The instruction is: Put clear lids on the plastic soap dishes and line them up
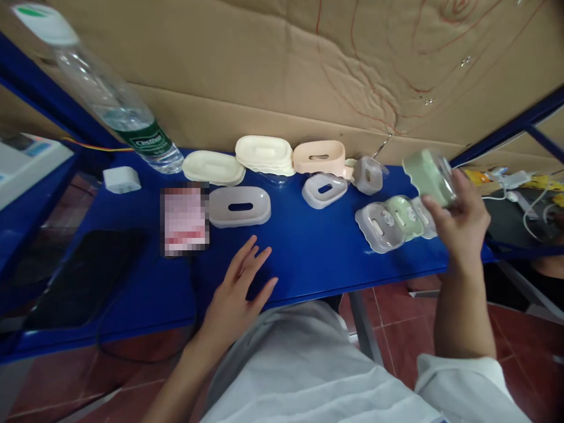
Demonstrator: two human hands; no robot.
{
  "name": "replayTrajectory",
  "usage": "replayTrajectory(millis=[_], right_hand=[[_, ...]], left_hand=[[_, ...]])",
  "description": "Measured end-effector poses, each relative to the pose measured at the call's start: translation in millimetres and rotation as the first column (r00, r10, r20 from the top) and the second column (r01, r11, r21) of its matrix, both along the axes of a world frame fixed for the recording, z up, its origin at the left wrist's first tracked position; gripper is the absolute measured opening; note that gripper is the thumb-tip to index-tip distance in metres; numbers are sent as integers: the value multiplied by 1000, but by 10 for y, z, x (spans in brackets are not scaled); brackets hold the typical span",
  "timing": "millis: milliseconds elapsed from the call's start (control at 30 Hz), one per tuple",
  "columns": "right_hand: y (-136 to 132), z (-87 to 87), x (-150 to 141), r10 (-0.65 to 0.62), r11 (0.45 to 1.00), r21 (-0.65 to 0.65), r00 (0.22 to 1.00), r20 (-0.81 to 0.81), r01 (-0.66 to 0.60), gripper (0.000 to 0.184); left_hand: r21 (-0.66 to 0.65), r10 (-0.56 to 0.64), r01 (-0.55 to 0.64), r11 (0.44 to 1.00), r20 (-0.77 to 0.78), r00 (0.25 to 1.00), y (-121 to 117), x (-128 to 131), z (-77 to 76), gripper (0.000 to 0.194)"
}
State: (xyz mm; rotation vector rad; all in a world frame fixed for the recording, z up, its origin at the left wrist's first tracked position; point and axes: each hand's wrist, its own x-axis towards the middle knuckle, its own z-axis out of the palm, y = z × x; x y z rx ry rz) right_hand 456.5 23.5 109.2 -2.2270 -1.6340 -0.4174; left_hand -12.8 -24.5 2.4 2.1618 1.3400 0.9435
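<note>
My right hand point(467, 214) grips a pale green soap dish point(425, 173) with a clear plastic part, raised above the right end of the blue table point(299, 252). Below it lie a grey soap dish point(374, 229) and a green one point(408, 217) in a row, with another light one partly behind my fingers. My left hand point(240, 282) hovers over or rests on the table's front edge, fingers spread and holding nothing. Nearest to it is a grey slotted dish point(240, 205). A smaller grey slotted dish point(325, 191) sits mid-table.
Along the cardboard wall point(211, 59) stand stacked cream trays point(264, 154), a single cream tray point(214, 167), a peach slotted dish point(319, 157) and a small grey box point(369, 174). Leftward are a water bottle point(136, 132), a white adapter point(121, 179), a blurred-out card point(184, 220) and a dark phone-like slab point(86, 279).
</note>
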Motion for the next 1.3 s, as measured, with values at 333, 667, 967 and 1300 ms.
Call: replayTrajectory(millis=[333, 667, 967, 1300], right_hand=[[1146, -195, 851, -205, 963, -201, 973, -104, 182, 73], [1174, -313, 814, -124, 955, -273, 992, -9, 117, 70], [1458, -187, -213, 277, 895, -372, 960, 34, -245, 43], [1453, -341, -717, 194, 880, -473, 936, 293, -35, 46]], left_hand=[[112, 11, 2, 994, -111, 994, 14, 9, -123, 36], [152, 23, 3, 988, -174, 984, 22, 53, -124, 29], [182, 27, 8, 983, -190, 981, 22, 63, -129, 27], [237, 28, 19, 971, -197, 980, 15, 74, -119, 26]])
